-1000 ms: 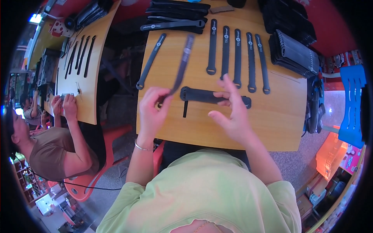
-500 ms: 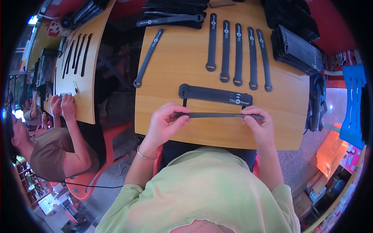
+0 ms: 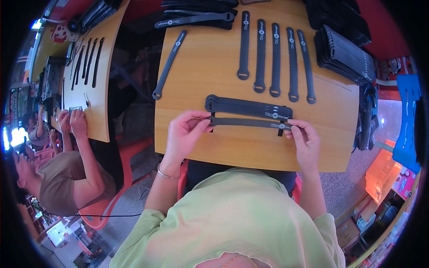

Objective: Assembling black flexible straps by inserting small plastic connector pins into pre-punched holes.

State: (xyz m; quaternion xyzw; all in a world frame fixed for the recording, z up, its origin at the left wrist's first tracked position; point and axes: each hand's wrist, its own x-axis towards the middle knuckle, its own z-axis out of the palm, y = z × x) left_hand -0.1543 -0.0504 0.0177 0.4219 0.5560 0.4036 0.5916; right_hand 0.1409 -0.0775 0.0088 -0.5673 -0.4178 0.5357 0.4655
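A dark grey hook-and-loop strap (image 3: 246, 123) with a pale printed mark is stretched level between my hands. My left hand (image 3: 187, 132) pinches its left end between thumb and fingers; my right hand (image 3: 304, 139) pinches the right end. Just beyond it lies a stack of similar straps (image 3: 241, 105), set across two short black bands (image 3: 280, 132) that stick out below. The held strap overlaps the bands' near ends, and whether it touches the stack I cannot tell. Further off, several single straps (image 3: 261, 56) lie side by side, slots toward me.
Another strap (image 3: 170, 64) lies slanted at the table's left. Piles of black straps (image 3: 196, 20) sit at the far left, with a stack of folded dark packs (image 3: 346, 53) at the far right. A co-worker (image 3: 67, 178) sits at a separate table (image 3: 99, 107) to the left.
Both hands have moved slightly away from me with the strap, nearer the stack. The strap has turned from edge-on to show its flat printed face.
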